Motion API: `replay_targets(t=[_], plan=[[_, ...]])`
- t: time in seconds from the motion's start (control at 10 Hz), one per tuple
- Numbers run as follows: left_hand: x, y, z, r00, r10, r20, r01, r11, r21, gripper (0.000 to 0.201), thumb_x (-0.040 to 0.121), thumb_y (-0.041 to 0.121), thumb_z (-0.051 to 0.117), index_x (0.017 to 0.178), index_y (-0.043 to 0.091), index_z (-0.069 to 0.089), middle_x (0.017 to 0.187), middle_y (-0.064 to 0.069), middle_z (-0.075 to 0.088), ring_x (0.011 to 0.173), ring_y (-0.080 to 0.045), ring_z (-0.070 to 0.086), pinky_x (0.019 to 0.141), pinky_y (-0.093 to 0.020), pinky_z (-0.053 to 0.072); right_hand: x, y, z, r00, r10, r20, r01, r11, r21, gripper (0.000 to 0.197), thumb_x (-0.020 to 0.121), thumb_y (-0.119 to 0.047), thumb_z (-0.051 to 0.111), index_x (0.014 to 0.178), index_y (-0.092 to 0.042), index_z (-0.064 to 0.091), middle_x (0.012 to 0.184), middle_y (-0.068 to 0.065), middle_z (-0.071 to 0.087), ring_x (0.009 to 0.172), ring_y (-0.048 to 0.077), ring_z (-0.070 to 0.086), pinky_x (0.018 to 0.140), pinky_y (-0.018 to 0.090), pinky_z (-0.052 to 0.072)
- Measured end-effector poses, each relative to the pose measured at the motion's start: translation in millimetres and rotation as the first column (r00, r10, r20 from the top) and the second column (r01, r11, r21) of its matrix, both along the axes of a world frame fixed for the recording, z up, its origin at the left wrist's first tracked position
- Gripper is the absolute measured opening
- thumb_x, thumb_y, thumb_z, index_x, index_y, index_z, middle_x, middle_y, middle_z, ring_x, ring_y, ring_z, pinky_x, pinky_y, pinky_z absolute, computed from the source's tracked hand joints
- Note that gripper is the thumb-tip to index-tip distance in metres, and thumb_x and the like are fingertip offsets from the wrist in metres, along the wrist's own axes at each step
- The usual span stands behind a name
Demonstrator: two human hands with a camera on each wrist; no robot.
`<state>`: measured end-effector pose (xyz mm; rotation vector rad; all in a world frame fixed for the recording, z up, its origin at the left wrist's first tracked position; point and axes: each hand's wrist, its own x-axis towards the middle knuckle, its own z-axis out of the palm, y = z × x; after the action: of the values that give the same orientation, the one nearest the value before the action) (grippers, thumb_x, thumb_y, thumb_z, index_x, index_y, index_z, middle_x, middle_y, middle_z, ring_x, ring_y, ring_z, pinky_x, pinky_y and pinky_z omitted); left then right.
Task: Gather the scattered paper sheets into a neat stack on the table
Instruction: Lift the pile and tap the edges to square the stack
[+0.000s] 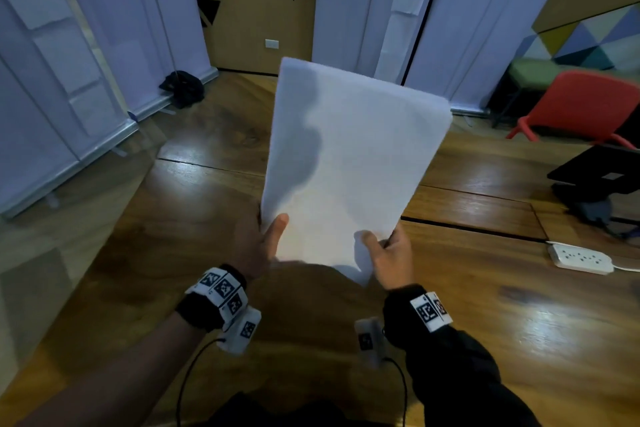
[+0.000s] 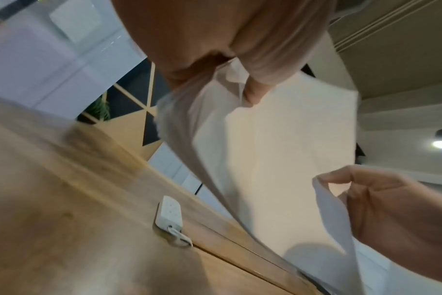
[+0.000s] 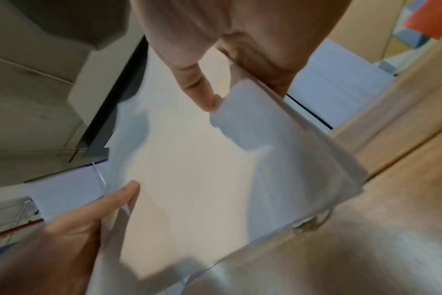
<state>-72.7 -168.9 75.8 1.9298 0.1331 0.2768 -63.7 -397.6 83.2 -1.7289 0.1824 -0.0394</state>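
paper sheets (image 1: 349,163): plain white, grey shadow blotches
table (image 1: 485,322): warm brown wood grain, glossy highlights
chair (image 1: 585,104): bright red
power strip (image 1: 579,258): white (cord too)
wrist bands (image 1: 221,295): black, with black-and-white square markers
wall panel (image 1: 588,42): triangles in yellow, blue, teal, white

paper sheets (image 1: 349,163): thin white paper, matt, smooth, bending | table (image 1: 485,305): brown wood, glossy, grain showing, glare patches | power strip (image 1: 580,258), right: white plastic, smooth | chair (image 1: 585,104), far right: red plastic
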Motion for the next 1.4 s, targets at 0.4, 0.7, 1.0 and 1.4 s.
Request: replay_targets(t=[0.4, 0.7, 1.0, 1.4], plan=[[-29.8, -20.5, -71.5, 0.927, -0.036, -0.372, -0.091, 0.943, -0.319, 0.013, 0.078, 0.008, 0.068, 0.090, 0.009, 0.061, 0.093, -0.010, 0.064, 0.099, -0.031, 0.059, 0.075, -0.028, 0.046, -25.9, 6.1, -66.5, 0.839, 0.050, -0.541, -0.028, 0.998, 0.049, 0.006, 0.097, -0.024, 0.052, 0.096, -0.019, 0.052, 0.093, 0.000, 0.055, 0.083, 0.017, 0.057, 0.058, 0.016, 0.046], [-12.4, -17.8, -85.7, 0.857, -0.048, -0.513, -0.161, 0.921, -0.356, 0.042, 0.054, 0.022, 0.078, 0.091, 0.016, 0.062, 0.094, -0.010, 0.063, 0.102, -0.035, 0.064, 0.090, -0.038, 0.052, -11.9, 10.1, -84.4, 0.859, -0.005, -0.511, -0.011, 1.000, -0.028, 0.018, 0.081, -0.017, 0.067, 0.095, -0.015, 0.055, 0.093, 0.006, 0.061, 0.095, 0.030, 0.060, 0.076, 0.033, 0.046], [-12.0, 5.2, -73.3, 0.727, -0.307, -0.615, 0.011, 0.900, -0.436, 0.039, 0.062, 0.028, 0.086, 0.095, 0.011, 0.076, 0.103, -0.002, 0.075, 0.100, -0.019, 0.067, 0.096, -0.037, 0.050, -3.8, -6.7, -81.9, 0.774, 0.084, -0.628, -0.158, 0.985, -0.063, 0.017, 0.063, -0.020, 0.069, 0.077, -0.011, 0.069, 0.092, 0.011, 0.063, 0.089, 0.029, 0.060, 0.071, 0.034, 0.048], [-31.1, 1.1, -110.9, 0.382, -0.353, -0.854, -0.090, 0.906, -0.415, 0.026, 0.079, 0.007, 0.070, 0.100, -0.009, 0.067, 0.103, -0.022, 0.068, 0.082, -0.035, 0.066, 0.078, -0.041, 0.054, -33.3, 1.8, -114.9, 0.666, 0.032, -0.745, -0.106, 0.993, -0.053, 0.008, 0.063, -0.002, 0.057, 0.070, -0.001, 0.061, 0.070, 0.013, 0.058, 0.065, 0.028, 0.053, 0.064, 0.033, 0.045]])
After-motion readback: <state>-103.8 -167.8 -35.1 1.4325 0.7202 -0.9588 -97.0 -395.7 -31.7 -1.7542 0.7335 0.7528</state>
